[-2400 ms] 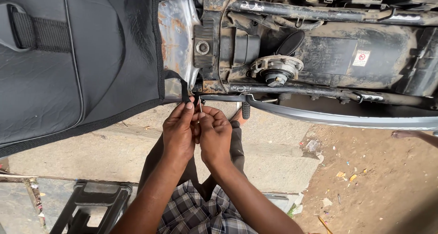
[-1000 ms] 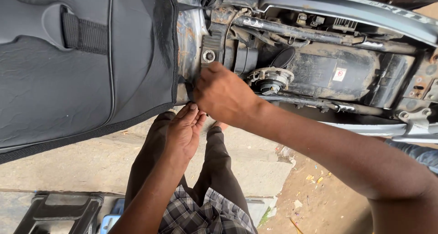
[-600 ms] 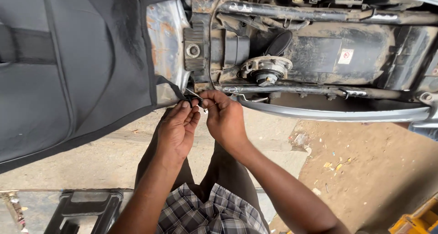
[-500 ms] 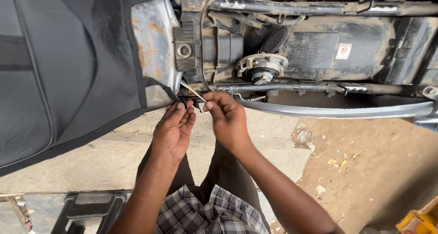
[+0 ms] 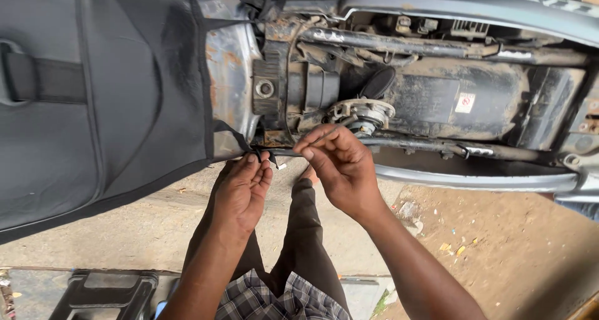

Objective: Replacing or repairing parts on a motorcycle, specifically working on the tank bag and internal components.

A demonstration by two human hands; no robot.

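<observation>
A motorcycle with its seat off stands before me, its dirty frame and battery box [image 5: 462,104] open to view. The black tank cover [image 5: 112,101] fills the left. My left hand [image 5: 243,192] pinches a thin black strap end [image 5: 259,152] at the cover's lower rear corner, beside the rusty tank edge [image 5: 231,76]. My right hand [image 5: 337,170] is higher and to the right, fingers pinched on a thin strip that runs toward the frame tube [image 5: 437,146]. What the strip is, I cannot tell.
A grey side panel rail [image 5: 486,179] runs below the frame. A black plastic crate [image 5: 106,292] lies on the ground at lower left. My dark trousers and checked shirt [image 5: 281,298] are below; concrete and brown dirt with litter spread underneath.
My right hand reached up to the frame, came back to the left hand at the cover's corner, and now has pulled a thin strip up and to the right. The view shifted.
</observation>
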